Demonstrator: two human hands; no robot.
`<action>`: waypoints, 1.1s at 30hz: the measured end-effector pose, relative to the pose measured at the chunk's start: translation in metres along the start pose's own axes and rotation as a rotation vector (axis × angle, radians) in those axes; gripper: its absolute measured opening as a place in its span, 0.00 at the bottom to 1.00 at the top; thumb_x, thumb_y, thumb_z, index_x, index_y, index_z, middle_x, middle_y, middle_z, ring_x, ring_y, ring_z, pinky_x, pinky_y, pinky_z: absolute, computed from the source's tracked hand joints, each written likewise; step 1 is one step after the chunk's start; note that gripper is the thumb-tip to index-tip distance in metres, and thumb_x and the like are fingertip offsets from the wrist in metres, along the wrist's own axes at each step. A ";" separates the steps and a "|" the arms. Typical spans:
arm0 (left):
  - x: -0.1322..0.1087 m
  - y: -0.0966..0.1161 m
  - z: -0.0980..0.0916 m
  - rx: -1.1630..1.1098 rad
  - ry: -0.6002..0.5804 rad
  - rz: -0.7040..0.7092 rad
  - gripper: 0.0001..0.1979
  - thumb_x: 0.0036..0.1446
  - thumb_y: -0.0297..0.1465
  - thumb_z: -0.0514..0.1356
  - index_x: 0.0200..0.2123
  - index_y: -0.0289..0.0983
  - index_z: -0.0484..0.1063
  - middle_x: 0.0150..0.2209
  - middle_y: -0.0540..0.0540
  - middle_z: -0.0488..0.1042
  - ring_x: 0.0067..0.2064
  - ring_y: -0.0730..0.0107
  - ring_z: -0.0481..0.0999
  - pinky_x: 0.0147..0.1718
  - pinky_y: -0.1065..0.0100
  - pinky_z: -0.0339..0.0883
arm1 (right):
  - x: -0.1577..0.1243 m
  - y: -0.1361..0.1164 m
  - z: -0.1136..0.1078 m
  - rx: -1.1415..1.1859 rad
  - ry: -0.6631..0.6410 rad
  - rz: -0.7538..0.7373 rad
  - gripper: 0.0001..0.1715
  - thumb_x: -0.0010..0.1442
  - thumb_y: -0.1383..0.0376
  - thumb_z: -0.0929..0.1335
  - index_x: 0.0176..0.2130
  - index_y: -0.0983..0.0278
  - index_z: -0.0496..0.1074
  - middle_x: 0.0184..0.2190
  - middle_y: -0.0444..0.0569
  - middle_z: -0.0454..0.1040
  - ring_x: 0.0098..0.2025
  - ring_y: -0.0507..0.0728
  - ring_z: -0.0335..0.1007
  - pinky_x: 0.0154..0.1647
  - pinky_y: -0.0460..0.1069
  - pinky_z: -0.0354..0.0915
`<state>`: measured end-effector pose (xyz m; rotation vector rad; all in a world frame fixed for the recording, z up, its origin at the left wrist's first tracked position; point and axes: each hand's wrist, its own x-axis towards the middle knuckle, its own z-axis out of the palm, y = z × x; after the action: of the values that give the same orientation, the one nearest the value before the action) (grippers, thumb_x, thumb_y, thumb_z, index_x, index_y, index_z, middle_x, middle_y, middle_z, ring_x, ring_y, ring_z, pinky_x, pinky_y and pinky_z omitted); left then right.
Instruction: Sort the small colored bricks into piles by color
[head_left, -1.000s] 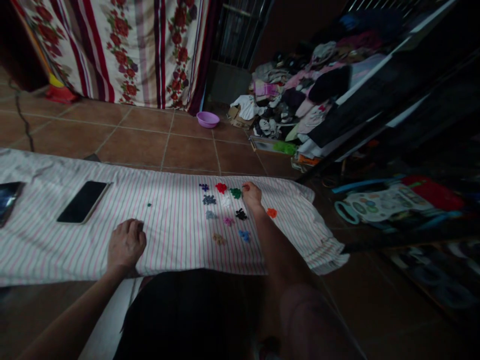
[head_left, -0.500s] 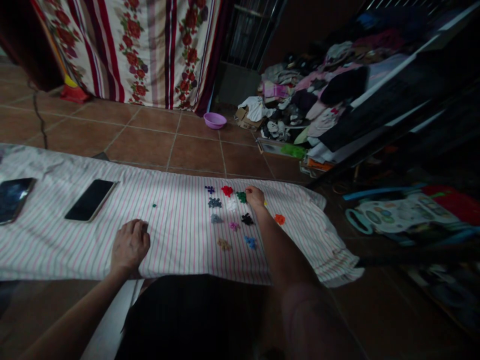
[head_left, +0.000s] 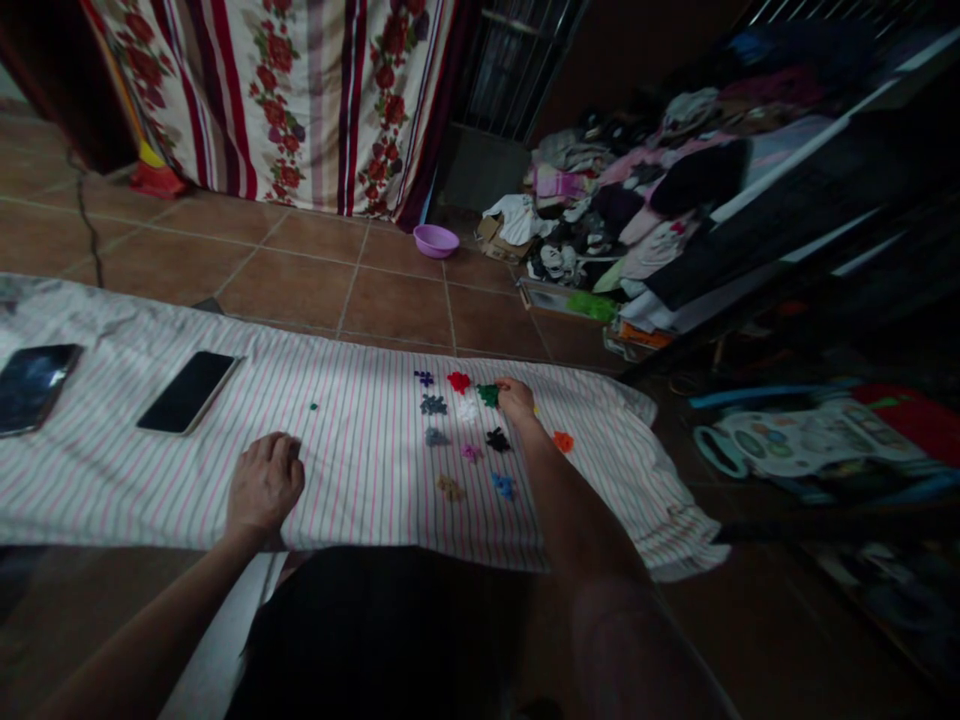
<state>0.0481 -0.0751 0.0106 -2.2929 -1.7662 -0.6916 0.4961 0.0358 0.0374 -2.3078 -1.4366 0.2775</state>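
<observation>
Small piles of coloured beads lie sorted by colour on a pink-striped cloth (head_left: pixel 360 470): red (head_left: pixel 458 381), green (head_left: pixel 489 394), black (head_left: pixel 496 439), orange (head_left: pixel 563 441), blue (head_left: pixel 503 485) and others. My right hand (head_left: pixel 516 400) reaches out to the far piles, fingers pinched together beside the green pile, with a tiny red piece at the fingertips. My left hand (head_left: pixel 264 485) rests on the cloth near its front edge, fingers curled under; whether it holds anything is hidden. A single green bead (head_left: pixel 313 407) lies apart to the left.
Two dark phones (head_left: pixel 189 391) (head_left: pixel 31 373) lie on the cloth's left part. Beyond it are a tiled floor, a purple bowl (head_left: pixel 436 240), a floral curtain (head_left: pixel 300 100) and a heap of clothes (head_left: pixel 615 210). A toy (head_left: pixel 780 440) lies at the right.
My right hand has stayed at the far piles, by the green one. The camera has shifted slightly, so everything sits a little lower and further right. My left hand has not moved.
</observation>
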 end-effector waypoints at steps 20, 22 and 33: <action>0.001 0.004 -0.003 -0.006 -0.038 -0.044 0.08 0.56 0.27 0.51 0.39 0.36 0.67 0.41 0.39 0.71 0.43 0.54 0.69 0.42 0.57 0.62 | -0.073 -0.147 0.055 0.193 -0.071 -0.574 0.19 0.61 0.71 0.60 0.45 0.62 0.76 0.44 0.50 0.77 0.48 0.55 0.71 0.52 0.48 0.64; 0.002 0.004 -0.004 -0.012 -0.041 -0.050 0.08 0.56 0.27 0.51 0.39 0.36 0.67 0.41 0.39 0.72 0.43 0.54 0.69 0.42 0.57 0.62 | -0.091 -0.167 0.071 0.220 -0.164 -0.660 0.19 0.61 0.72 0.60 0.45 0.62 0.76 0.44 0.49 0.77 0.47 0.54 0.71 0.51 0.48 0.64; 0.003 0.006 -0.006 -0.032 -0.052 -0.060 0.08 0.56 0.26 0.51 0.38 0.36 0.68 0.39 0.39 0.72 0.43 0.54 0.69 0.42 0.57 0.61 | -0.148 -0.242 0.122 0.064 -0.380 -0.819 0.22 0.65 0.70 0.58 0.51 0.59 0.73 0.50 0.48 0.73 0.51 0.55 0.66 0.55 0.50 0.60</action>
<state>0.0525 -0.0765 0.0179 -2.3073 -1.8668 -0.6812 0.1872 0.0262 0.0275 -1.4780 -2.3640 0.5069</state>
